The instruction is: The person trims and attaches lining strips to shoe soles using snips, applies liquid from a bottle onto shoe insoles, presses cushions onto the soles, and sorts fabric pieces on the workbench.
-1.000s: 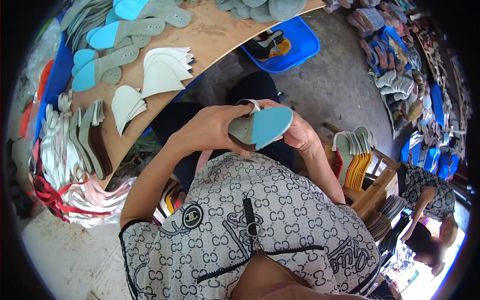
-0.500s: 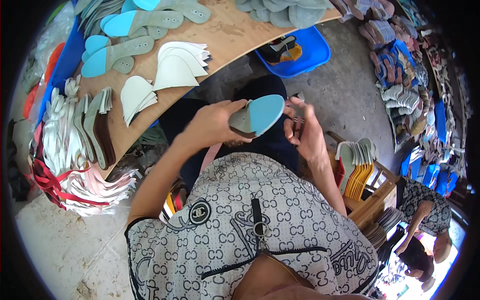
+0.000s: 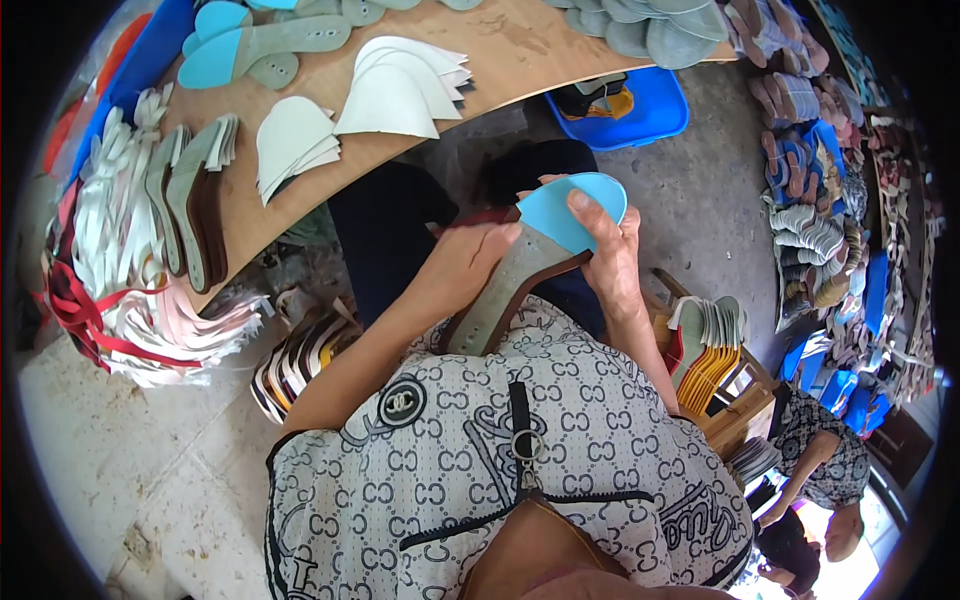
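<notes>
I hold a shoe insole (image 3: 522, 258) over my lap, grey with a light-blue toe cover (image 3: 555, 212) and a brown edge. Its narrow heel end slants down toward my shirt. My right hand (image 3: 614, 262) grips the toe, thumb pressed on the blue cover and most of the other fingers hidden beneath. At the insole's left side, my left hand (image 3: 468, 262) is closed on its edge where the blue meets the grey. A dark red edge shows beside the left fingers; I cannot tell what it belongs to.
White curved pieces (image 3: 400, 90) and blue-toed insoles (image 3: 285, 40) lie on the wooden table (image 3: 510, 45). White strips (image 3: 120, 190) hang at its left. Beyond the table's edge sits a blue tub (image 3: 655, 110). Yellow-edged insoles (image 3: 708, 355) stand right; a person (image 3: 820, 455) is behind them.
My right hand, apart from the insole before, now grips its blue toe. The insole has turned so its grey heel shows, and its toe has shifted right. My view has tilted slightly.
</notes>
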The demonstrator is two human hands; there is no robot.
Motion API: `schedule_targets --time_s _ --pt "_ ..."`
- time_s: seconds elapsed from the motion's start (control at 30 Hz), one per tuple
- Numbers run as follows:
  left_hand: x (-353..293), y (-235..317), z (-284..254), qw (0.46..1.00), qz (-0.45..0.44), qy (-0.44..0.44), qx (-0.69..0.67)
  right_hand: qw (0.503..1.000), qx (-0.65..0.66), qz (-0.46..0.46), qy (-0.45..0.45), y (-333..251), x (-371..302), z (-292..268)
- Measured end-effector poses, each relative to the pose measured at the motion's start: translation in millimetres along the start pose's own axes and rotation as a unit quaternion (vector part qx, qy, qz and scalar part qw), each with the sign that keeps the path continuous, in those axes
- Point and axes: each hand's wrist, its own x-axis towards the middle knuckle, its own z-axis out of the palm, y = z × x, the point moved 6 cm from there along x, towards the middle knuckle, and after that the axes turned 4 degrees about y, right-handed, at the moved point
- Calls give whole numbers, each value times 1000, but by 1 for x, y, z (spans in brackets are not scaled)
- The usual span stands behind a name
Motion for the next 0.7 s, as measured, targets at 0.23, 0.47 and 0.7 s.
schedule_targets --time_s 0.23,0.47,0.7 --pt "-29 -9 -24 971 -6 -118 -209 996 47 17 -72 14 16 13" --pt "34 47 -66 963 224 146 25 998 -44 -19 -41 -17 47 18" --pt "62 80 -110 899 238 334 -154 999 -15 -9 31 -41 57 45"
